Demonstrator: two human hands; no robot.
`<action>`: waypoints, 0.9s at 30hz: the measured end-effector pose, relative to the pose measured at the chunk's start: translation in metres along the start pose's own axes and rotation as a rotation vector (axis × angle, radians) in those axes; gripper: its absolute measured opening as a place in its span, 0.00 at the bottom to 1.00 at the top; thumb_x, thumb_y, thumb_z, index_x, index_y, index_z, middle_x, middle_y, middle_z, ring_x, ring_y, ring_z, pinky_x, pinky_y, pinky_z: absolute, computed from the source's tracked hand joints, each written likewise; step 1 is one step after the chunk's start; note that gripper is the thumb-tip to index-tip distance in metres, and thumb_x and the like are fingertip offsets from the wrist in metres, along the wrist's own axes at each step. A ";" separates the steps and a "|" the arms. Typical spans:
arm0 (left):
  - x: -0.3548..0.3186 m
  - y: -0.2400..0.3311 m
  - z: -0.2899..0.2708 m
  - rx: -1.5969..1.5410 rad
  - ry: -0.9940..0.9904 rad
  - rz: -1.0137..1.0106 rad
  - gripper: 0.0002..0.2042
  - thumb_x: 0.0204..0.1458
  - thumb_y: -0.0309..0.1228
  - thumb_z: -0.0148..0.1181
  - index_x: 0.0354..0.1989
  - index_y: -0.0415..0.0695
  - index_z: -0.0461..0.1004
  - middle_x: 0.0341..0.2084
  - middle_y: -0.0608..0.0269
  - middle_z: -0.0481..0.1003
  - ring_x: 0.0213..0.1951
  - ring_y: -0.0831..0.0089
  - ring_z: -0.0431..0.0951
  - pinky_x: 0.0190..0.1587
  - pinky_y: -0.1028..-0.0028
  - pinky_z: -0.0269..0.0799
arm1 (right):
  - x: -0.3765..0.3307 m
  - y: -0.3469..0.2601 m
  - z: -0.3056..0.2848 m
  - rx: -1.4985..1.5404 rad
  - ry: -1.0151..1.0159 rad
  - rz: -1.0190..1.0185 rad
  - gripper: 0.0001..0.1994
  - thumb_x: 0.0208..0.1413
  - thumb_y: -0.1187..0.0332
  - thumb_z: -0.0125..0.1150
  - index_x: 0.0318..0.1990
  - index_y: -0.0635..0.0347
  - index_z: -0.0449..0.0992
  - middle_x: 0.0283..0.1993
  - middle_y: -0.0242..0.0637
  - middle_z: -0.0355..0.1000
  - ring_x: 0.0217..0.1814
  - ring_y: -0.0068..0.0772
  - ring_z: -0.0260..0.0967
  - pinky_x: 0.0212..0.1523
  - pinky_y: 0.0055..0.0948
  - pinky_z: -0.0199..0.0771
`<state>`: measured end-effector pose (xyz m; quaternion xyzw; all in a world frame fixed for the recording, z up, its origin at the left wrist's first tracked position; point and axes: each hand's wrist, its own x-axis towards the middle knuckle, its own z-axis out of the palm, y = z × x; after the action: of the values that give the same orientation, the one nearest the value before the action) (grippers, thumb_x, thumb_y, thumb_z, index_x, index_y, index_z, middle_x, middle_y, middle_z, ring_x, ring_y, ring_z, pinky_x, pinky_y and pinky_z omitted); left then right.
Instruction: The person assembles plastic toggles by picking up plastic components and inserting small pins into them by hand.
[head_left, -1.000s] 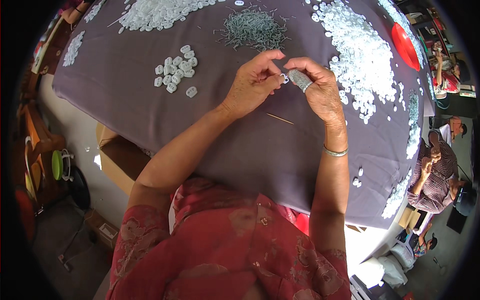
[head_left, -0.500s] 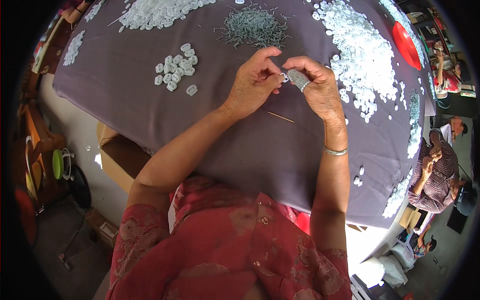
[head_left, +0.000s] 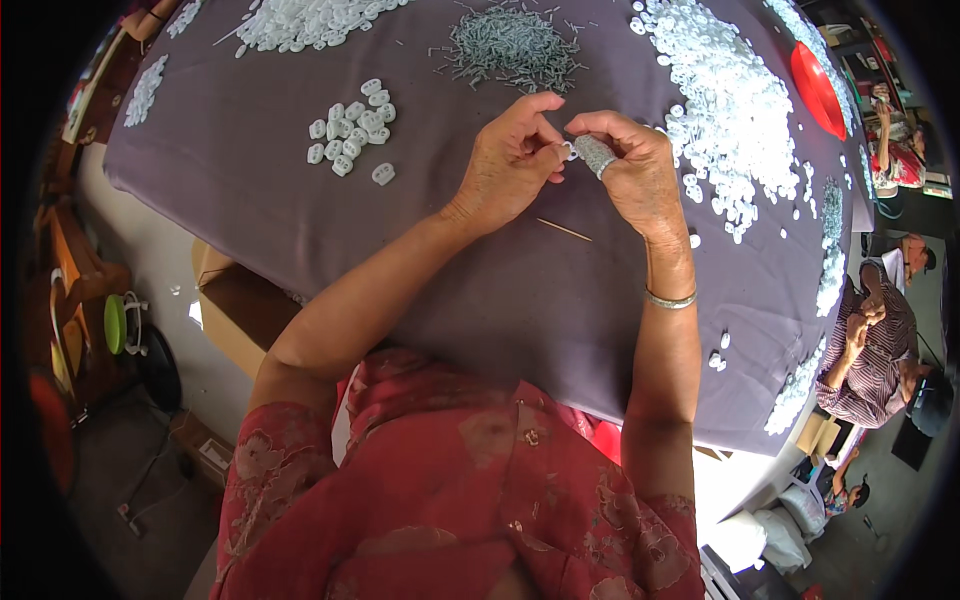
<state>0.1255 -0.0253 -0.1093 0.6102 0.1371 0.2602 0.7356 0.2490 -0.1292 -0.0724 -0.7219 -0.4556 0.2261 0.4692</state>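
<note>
Between my fingertips is a small white plastic piece point(head_left: 570, 151) with a hole in it. My left hand point(head_left: 512, 155) pinches it from one side, its index finger raised. My right hand point(head_left: 630, 165) closes on its other side, with a grey wrapping on the thumb; whether a second small part is in those fingers is hidden. Just below the hands a thin wooden toothpick point(head_left: 565, 230) lies on the dark tablecloth point(head_left: 500, 300). Beyond them is a heap of small grey springs or pins point(head_left: 515, 48). To the left sits a little group of white oval pieces point(head_left: 350, 128).
Large heaps of white pieces lie at the right point(head_left: 735, 120) and far left point(head_left: 310, 22). A red bowl point(head_left: 817, 90) stands beyond the right heap. An open cardboard box point(head_left: 235, 310) is below the table's left edge. Other people point(head_left: 870, 340) sit at the right.
The hands stay nearly in place, still pinching the small white piece. My right thumb has tilted slightly. The table scene has shifted a little in view.
</note>
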 end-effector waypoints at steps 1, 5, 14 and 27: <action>0.000 0.000 0.000 0.004 0.001 -0.004 0.21 0.51 0.18 0.55 0.54 0.38 0.60 0.28 0.64 0.72 0.29 0.80 0.74 0.33 0.79 0.75 | -0.001 0.001 0.000 0.001 -0.002 0.002 0.11 0.48 0.84 0.57 0.39 0.62 0.77 0.33 0.29 0.75 0.36 0.16 0.69 0.38 0.17 0.69; 0.000 0.001 0.001 0.021 0.011 -0.005 0.21 0.51 0.18 0.55 0.54 0.38 0.60 0.28 0.64 0.72 0.28 0.79 0.74 0.33 0.79 0.75 | -0.001 0.000 0.000 0.023 0.012 -0.013 0.12 0.48 0.84 0.57 0.41 0.62 0.76 0.32 0.29 0.75 0.34 0.15 0.68 0.37 0.17 0.68; 0.002 0.000 -0.001 -0.027 -0.014 0.031 0.20 0.52 0.20 0.56 0.54 0.37 0.60 0.28 0.64 0.72 0.28 0.79 0.74 0.34 0.78 0.75 | 0.001 -0.006 -0.007 0.024 -0.001 0.002 0.16 0.51 0.83 0.49 0.47 0.62 0.72 0.28 0.28 0.70 0.32 0.17 0.65 0.37 0.17 0.67; 0.002 0.004 0.001 -0.051 -0.037 0.025 0.20 0.52 0.21 0.56 0.53 0.37 0.61 0.27 0.65 0.72 0.29 0.79 0.73 0.34 0.77 0.74 | 0.000 -0.014 -0.015 0.240 0.160 0.168 0.10 0.58 0.73 0.47 0.42 0.63 0.74 0.27 0.31 0.72 0.26 0.16 0.63 0.30 0.17 0.66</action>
<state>0.1269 -0.0251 -0.1052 0.5978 0.1091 0.2616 0.7499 0.2546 -0.1343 -0.0529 -0.7119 -0.3244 0.2590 0.5664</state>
